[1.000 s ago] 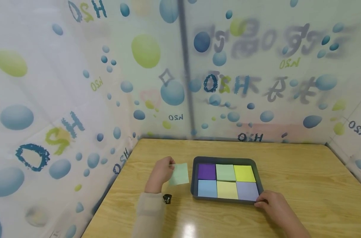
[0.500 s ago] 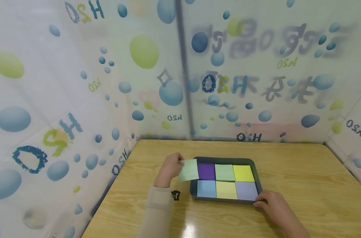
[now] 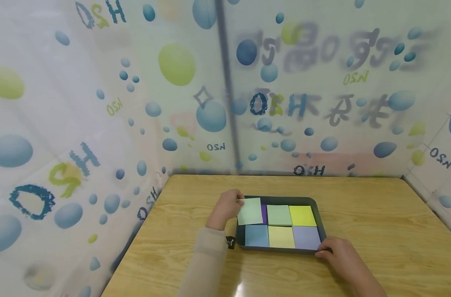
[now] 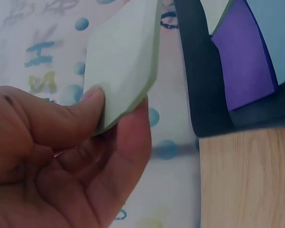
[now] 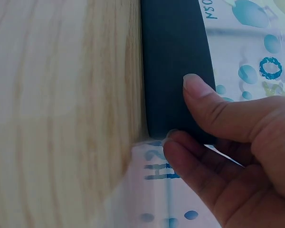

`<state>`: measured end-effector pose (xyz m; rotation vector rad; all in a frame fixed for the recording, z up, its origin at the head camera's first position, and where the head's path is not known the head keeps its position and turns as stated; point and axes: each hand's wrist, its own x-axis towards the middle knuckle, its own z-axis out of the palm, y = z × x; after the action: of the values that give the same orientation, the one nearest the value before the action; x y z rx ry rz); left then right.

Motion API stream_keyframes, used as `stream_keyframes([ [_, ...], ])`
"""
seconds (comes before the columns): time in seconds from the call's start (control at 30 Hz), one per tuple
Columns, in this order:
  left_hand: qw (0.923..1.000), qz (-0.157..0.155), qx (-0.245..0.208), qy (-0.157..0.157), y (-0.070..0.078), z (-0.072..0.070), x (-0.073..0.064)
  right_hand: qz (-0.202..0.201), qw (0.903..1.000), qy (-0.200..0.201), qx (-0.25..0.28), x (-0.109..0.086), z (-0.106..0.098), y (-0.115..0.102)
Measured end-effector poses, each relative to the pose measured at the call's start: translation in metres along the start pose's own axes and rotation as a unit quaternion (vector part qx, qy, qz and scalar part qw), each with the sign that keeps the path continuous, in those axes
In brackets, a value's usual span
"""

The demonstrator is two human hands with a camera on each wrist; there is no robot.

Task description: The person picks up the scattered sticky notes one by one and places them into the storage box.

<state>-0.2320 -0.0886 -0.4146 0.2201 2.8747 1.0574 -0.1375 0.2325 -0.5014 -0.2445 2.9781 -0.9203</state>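
My left hand (image 3: pixel 227 208) pinches a pale green sticky note pad (image 4: pixel 123 52) by its edge, thumb on one face and fingers behind. In the head view that pad hangs over the left end of the dark grey tray (image 3: pixel 277 249), hiding most of a purple pad (image 4: pixel 244 57). My right hand (image 3: pixel 338 253) grips the tray's near right corner, the thumb lying on its wall (image 5: pixel 173 52) in the right wrist view. Other pads lie in two rows in the tray: green (image 3: pixel 279 215), yellow (image 3: pixel 302 216), blue (image 3: pixel 256 236), pale yellow (image 3: pixel 281 237) and lavender (image 3: pixel 306 237).
The tray rests on a wooden table (image 3: pixel 370 214). Patterned sheets (image 3: pixel 322 111) with blue and green spots rise behind the table and at its sides. A small black object (image 3: pixel 230 242) shows at my left wrist.
My left hand has carried the pale green pad rightward from beside the tray to over the purple pad. The right hand has kept its grip on the tray corner.
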Motion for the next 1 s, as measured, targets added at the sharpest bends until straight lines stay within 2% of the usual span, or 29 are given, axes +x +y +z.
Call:
stream_keyframes([
  [0.27, 0.9995, -0.014, 0.011, -0.025, 0.015, 0.014, 0.015, 0.006, 1.0000, -0.003, 0.003, 0.000, -0.002, -0.001],
  [0.57, 0.9990, 0.003, 0.023, -0.038, 0.023, 0.031, 0.029, 0.003, 1.0000, 0.002, 0.005, 0.000, 0.000, -0.001],
  [0.8, 0.9984, -0.001, 0.028, -0.048, 0.029, 0.041, 0.040, 0.010, 0.9999, 0.001, 0.004, 0.000, -0.001, -0.003],
  [1.0, 0.9966, -0.017, -0.009, -0.080, 0.035, 0.050, 0.047, 0.006, 0.9999, 0.007, 0.012, 0.000, -0.001, -0.006],
])
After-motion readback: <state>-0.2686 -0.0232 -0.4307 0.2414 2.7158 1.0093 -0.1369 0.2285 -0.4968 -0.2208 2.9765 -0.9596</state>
